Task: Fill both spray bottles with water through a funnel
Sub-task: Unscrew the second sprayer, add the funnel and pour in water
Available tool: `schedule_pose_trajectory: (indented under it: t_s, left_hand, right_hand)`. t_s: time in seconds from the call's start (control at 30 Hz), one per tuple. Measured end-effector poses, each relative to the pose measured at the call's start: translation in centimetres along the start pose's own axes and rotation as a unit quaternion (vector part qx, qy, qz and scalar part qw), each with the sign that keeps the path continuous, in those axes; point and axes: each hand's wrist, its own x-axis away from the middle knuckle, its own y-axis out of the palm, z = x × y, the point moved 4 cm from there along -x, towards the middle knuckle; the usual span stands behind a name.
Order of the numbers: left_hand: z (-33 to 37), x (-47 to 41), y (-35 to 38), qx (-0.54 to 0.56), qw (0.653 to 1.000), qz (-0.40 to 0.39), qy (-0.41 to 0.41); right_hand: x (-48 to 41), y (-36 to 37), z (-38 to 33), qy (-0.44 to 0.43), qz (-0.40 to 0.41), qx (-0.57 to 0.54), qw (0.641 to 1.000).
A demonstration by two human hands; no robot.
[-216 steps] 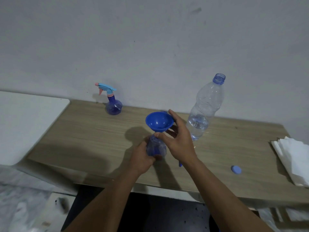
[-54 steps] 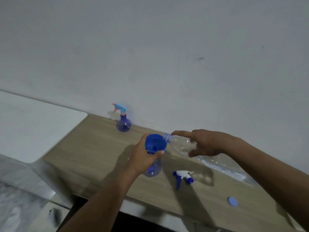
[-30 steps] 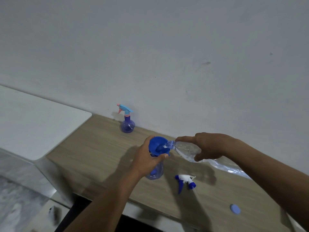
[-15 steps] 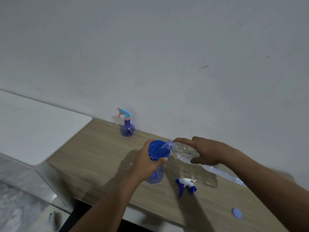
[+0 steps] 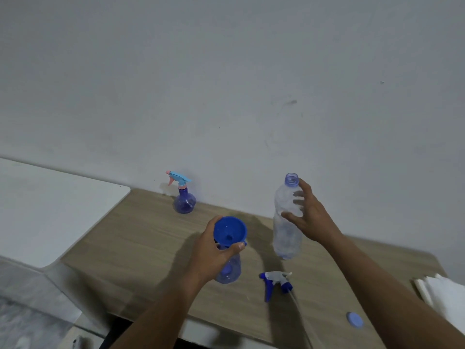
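Nearest the viewer, a blue bottle cap [image 5: 354,319] lies near the front edge of the wooden tabletop [image 5: 141,238], with a stack of white paper napkins [image 5: 442,290] at the right edge. A detached white-and-blue trigger sprayer head [image 5: 275,283] lies on its side just right of the open spray bottle [image 5: 230,269]. The left hand [image 5: 214,253], fingers curled around the neck, steadies this bottle, in whose mouth sits the blue funnel [image 5: 230,231]. The right hand [image 5: 310,217], fingers wrapped around it, holds the clear uncapped water bottle [image 5: 286,220] upright, lifted above the tabletop. Against the wall [image 5: 226,84] stands the second spray bottle [image 5: 184,200], its pink-and-blue trigger head fitted.
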Motion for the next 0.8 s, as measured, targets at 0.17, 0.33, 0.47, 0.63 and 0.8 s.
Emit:
schedule_pose_trajectory:
  t_s: [0.17,0.33,0.47,0.63,0.8]
  left_hand:
    - [0.4,0.0,0.2,-0.002,1.000,-0.004,0.003]
    - [0.2,0.1,0.1,-0.002,1.000,-0.011,-0.009]
    - [-0.2,0.6,-0.1,0.005,0.999,-0.006,-0.034]
    - [-2.7,0.9,-0.6,-0.043,0.997,-0.015,-0.059]
    - [-5.3,0.2,0.1,-0.102,0.988,-0.062,-0.102]
  right_hand:
    - [0.2,0.1,0.9,0.062,0.035,-0.097,0.993]
    - [0.8,-0.5,0.0,0.086,0.030,-0.087,0.992]
    - [3.5,-1.5,-2.5,0.033,0.184,-0.056,0.981]
    - [6.0,0.6,-8.5,-0.067,0.199,-0.006,0.978]
    - [4.8,7.5,-11.4,-0.002,-0.078,0.087,0.993]
